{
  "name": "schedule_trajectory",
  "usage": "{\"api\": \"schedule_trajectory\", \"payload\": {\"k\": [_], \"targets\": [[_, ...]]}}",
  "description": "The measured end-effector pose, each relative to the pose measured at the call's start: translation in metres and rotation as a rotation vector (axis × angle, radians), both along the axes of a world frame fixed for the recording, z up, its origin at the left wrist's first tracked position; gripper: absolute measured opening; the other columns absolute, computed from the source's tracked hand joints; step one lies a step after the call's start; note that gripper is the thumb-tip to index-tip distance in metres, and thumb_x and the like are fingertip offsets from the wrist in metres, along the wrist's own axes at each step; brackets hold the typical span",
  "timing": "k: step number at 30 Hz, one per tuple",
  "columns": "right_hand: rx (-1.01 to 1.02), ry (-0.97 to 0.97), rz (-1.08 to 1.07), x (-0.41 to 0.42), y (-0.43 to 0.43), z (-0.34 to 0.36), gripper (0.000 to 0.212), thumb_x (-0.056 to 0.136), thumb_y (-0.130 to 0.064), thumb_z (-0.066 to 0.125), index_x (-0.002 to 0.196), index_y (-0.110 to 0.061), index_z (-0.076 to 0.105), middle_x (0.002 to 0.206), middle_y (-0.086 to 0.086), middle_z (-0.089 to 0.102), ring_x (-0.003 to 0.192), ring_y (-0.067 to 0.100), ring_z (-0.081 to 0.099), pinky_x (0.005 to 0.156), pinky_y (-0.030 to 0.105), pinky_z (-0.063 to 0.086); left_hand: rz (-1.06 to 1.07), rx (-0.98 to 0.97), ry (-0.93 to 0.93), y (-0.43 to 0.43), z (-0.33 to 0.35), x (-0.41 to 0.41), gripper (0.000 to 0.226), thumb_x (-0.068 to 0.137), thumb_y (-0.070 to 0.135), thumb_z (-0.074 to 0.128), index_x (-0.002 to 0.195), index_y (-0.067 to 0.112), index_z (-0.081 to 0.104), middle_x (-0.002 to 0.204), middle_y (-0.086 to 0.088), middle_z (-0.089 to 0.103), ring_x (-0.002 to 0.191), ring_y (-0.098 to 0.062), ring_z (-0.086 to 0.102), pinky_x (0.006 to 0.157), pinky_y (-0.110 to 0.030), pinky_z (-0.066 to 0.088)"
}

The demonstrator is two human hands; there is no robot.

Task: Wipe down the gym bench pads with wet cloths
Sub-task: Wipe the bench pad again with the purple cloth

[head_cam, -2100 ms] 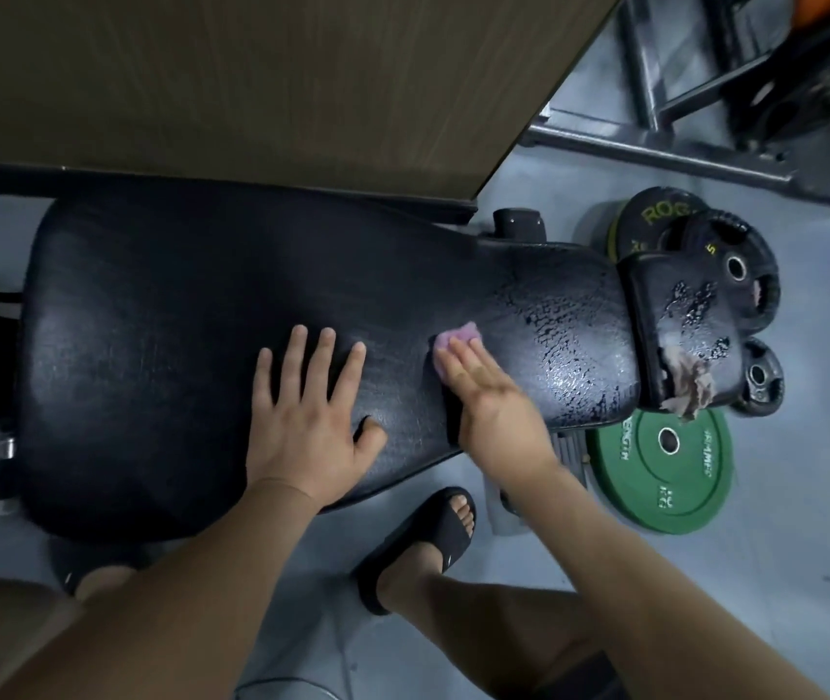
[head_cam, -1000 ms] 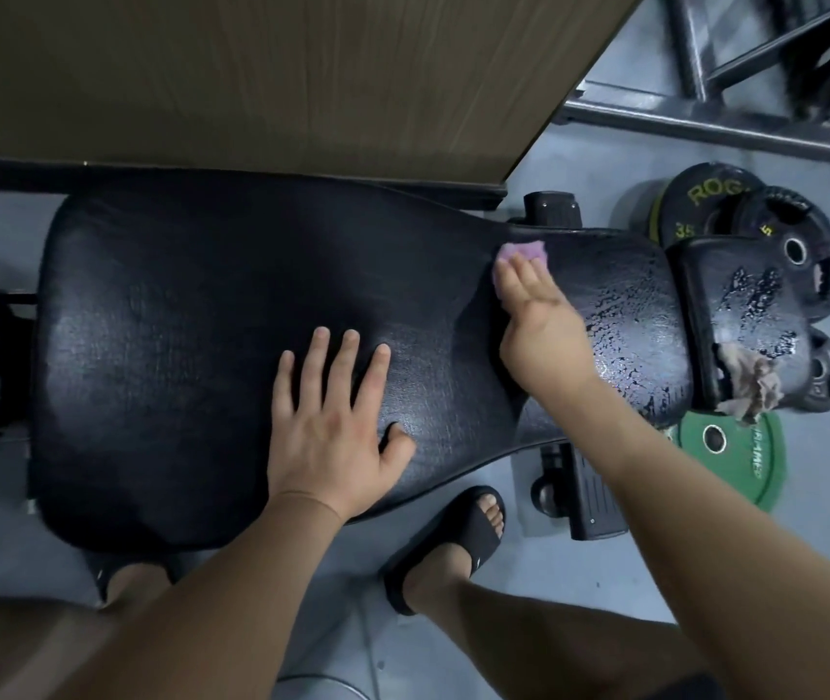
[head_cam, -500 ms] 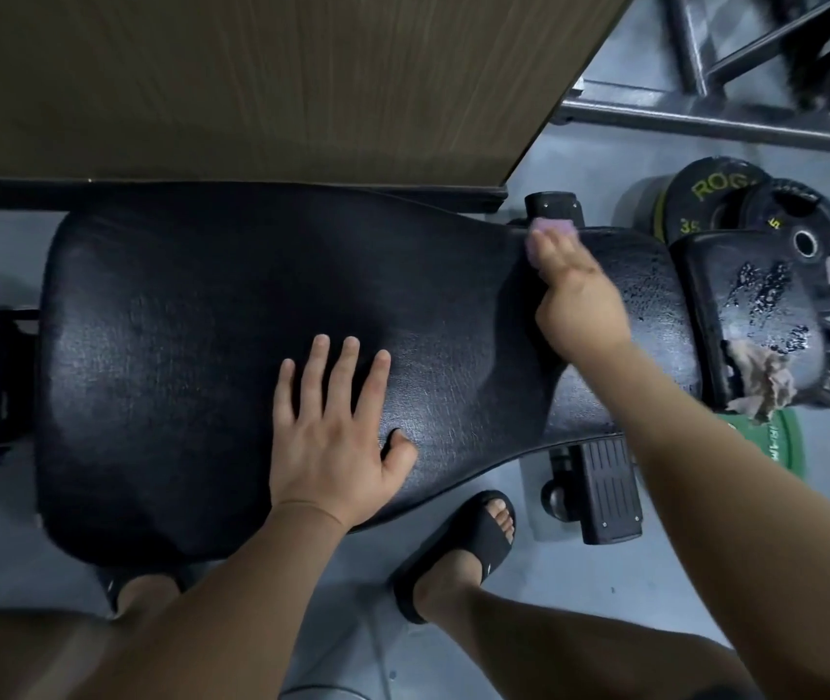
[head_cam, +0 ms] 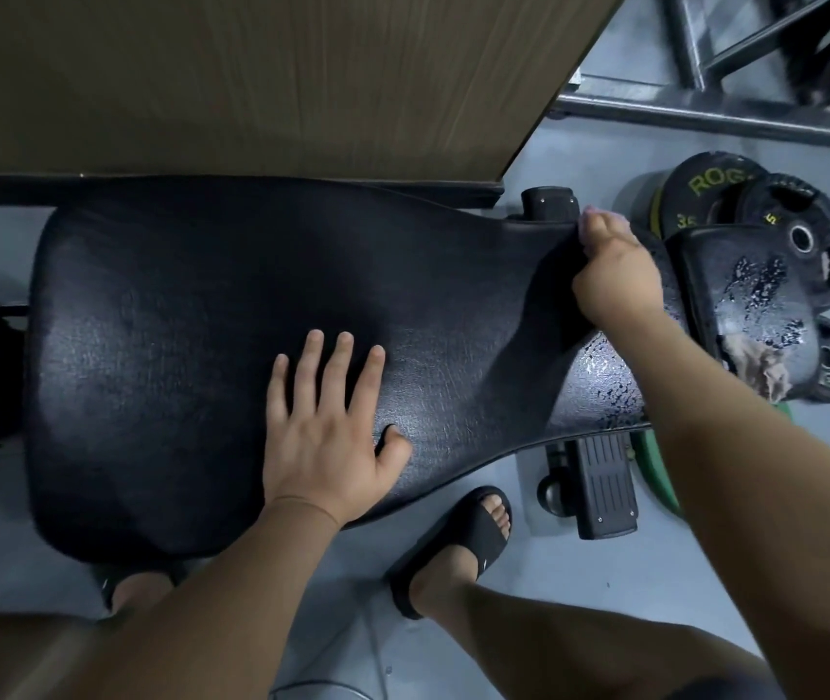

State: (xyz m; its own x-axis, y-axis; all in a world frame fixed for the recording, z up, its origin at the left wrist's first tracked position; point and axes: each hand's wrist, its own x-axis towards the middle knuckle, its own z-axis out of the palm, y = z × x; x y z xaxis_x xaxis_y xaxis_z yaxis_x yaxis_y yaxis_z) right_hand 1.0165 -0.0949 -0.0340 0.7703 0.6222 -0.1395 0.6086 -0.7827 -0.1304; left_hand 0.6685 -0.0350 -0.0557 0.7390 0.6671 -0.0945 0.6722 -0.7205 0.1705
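Observation:
A long black bench pad (head_cam: 190, 315) lies across the view, wide at the left and narrow at the right. My left hand (head_cam: 327, 426) rests flat on its middle, fingers spread. My right hand (head_cam: 612, 272) is at the pad's far edge on the narrow end, fingers curled over that edge onto a pink cloth (head_cam: 590, 212), of which only a sliver shows. Cracked, glossy patches mark the pad under my right forearm. A smaller black pad (head_cam: 751, 300) sits to the right, with torn cover and exposed foam.
A wooden panel (head_cam: 251, 78) overhangs the bench's far side. Black weight plates (head_cam: 781, 229) and a green plate (head_cam: 660, 472) lie on the grey floor at right, beside a steel rack frame (head_cam: 705, 108). A black foot pedal (head_cam: 604, 487) and my sandalled feet are below the bench.
My right hand slid the pink cloth from the near middle of the narrow section across to its far edge, where the fingers now curl over. My left hand stayed in place.

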Motion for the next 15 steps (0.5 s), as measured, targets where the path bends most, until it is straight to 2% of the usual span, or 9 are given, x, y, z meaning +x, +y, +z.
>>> {"api": "schedule_trajectory", "payload": {"k": [2,4,6,9,12,15], "targets": [[0.029,-0.004,-0.003,-0.015,0.012,-0.003,0.072,0.078,0.006,0.045,0.148,-0.008,0.042,0.151,0.012,0.042,0.142,0.030,0.038,0.111,0.042,0.043,-0.001,0.005,0.002,0.000,0.000,-0.001,0.082,0.082,0.055,0.054,0.155,0.019,0.041,0.161,-0.015,0.034,0.154,-0.038,0.018,0.123,-0.061,0.012],[0.097,0.010,0.113,-0.032,0.018,-0.012,0.072,0.075,0.005,0.041,0.145,-0.006,0.046,0.147,0.011,0.047,0.141,0.030,0.040,0.113,0.041,0.042,-0.001,0.008,-0.001,-0.001,0.000,-0.001,0.081,0.083,0.055,0.052,0.155,0.018,0.041,0.161,-0.015,0.034,0.154,-0.038,0.018,0.123,-0.061,0.013],[0.147,0.026,0.206,-0.028,0.013,-0.016,0.075,0.074,0.004,0.039,0.148,-0.010,0.048,0.147,0.006,0.050,0.141,0.027,0.042,0.115,0.038,0.040,0.000,0.008,-0.004,0.000,0.001,-0.001,0.081,0.083,0.055,0.052,0.155,0.018,0.041,0.161,-0.015,0.034,0.154,-0.038,0.018,0.123,-0.061,0.013],[0.054,0.037,0.064,-0.005,0.008,-0.005,0.075,0.076,0.004,0.043,0.148,-0.017,0.046,0.147,0.006,0.049,0.141,0.027,0.042,0.113,0.037,0.041,0.003,0.000,-0.005,0.000,0.002,0.000,0.081,0.082,0.054,0.052,0.154,0.019,0.042,0.161,-0.015,0.035,0.154,-0.038,0.018,0.123,-0.061,0.013],[0.021,0.020,0.027,-0.027,0.019,-0.004,0.076,0.077,0.005,0.043,0.151,-0.011,0.041,0.155,0.011,0.041,0.147,0.029,0.034,0.116,0.037,0.037,-0.002,-0.005,-0.006,0.000,0.001,0.000,0.081,0.082,0.054,0.052,0.155,0.018,0.042,0.161,-0.015,0.035,0.154,-0.038,0.018,0.123,-0.061,0.013],[0.098,0.030,0.196,-0.083,0.026,-0.010,0.079,0.074,0.005,0.037,0.153,-0.003,0.040,0.161,0.014,0.036,0.153,0.035,0.025,0.125,0.039,0.026,-0.001,0.002,-0.011,0.000,0.001,-0.001,0.081,0.082,0.054,0.053,0.154,0.018,0.042,0.161,-0.016,0.035,0.154,-0.038,0.019,0.123,-0.061,0.014]]}}
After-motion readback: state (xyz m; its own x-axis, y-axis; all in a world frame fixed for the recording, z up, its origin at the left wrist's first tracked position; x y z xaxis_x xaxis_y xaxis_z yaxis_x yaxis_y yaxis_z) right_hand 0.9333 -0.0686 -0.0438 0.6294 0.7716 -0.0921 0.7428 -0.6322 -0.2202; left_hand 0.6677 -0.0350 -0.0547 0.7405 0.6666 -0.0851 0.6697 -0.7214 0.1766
